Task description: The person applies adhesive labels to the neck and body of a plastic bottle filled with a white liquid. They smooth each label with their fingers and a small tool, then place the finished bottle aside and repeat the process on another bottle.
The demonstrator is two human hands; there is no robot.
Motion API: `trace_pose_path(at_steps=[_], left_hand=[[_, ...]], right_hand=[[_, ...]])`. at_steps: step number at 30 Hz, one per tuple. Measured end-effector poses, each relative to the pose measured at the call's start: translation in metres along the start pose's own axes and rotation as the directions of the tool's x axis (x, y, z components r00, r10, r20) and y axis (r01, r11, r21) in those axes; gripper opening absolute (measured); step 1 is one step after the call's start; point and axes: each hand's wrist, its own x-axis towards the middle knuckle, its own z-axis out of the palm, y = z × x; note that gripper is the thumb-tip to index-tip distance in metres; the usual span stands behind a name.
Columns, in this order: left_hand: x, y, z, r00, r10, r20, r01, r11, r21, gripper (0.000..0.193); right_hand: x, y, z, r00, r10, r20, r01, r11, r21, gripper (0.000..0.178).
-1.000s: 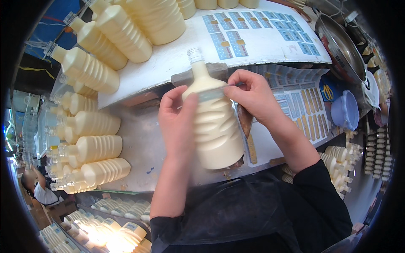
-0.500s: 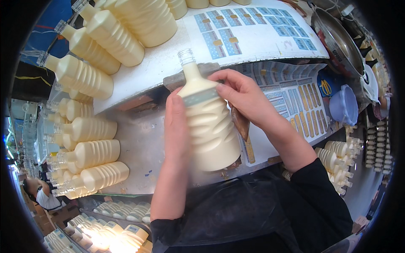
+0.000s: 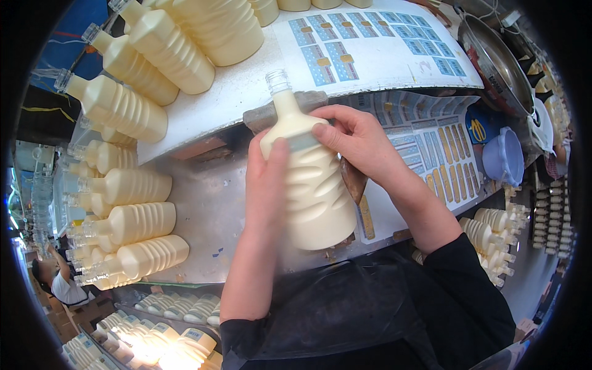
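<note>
Bottle [image 3: 319, 203] between fingers [image 3: 336, 112] | left hand [image 3: 265, 176] (blurred): holding its left side | right hand [image 3: 359, 139]: holding its shoulder, by the label [image 3: 302, 143]

The cream, wave-ribbed bottle with a clear neck [image 3: 317, 197] is between the left hand [image 3: 266, 179] and the right hand [image 3: 356, 140]. Left of this bottle, cream ring-ribbed bottles [image 3: 143, 223] are lined up; behind it, blue-and-gold rectangular labels [image 3: 321, 63] lie on a raised white flat desk [image 3: 243, 92]; right of it lies a white label sheet [image 3: 387, 213], then, farther right, a round lavender plastic bucket [image 3: 501, 159].
</note>
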Motion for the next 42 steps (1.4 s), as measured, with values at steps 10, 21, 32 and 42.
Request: trace_pose_path(at_steps=[10, 21, 32, 42], left_hand=[[0.002, -0.004, -0.008, 1.000, 0.019, -0.024, -0.021, 0.997, -0.080, 0.044], [-0.001, -0.009, -0.011, 0.988, 0.114, -0.106, -0.124, 0.988, -0.090, 0.028], [-0.002, -0.010, -0.010, 0.986, 0.130, -0.102, -0.144, 0.979, -0.144, 0.028], [-0.018, -0.001, -0.018, 0.993, 0.069, -0.096, -0.071, 0.997, -0.021, 0.046]], right_hand=[[-0.005, -0.016, -0.009, 0.994, 0.061, 0.093, -0.065, 0.997, 0.038, 0.039], [-0.005, -0.002, -0.006, 0.993, 0.039, 0.109, -0.049, 0.994, 0.094, 0.040], [-0.004, 0.000, -0.004, 0.996, 0.035, 0.081, -0.039, 0.998, 0.047, 0.039], [-0.009, -0.004, -0.015, 0.986, 0.075, 0.150, -0.099, 0.982, 0.161, 0.042]])
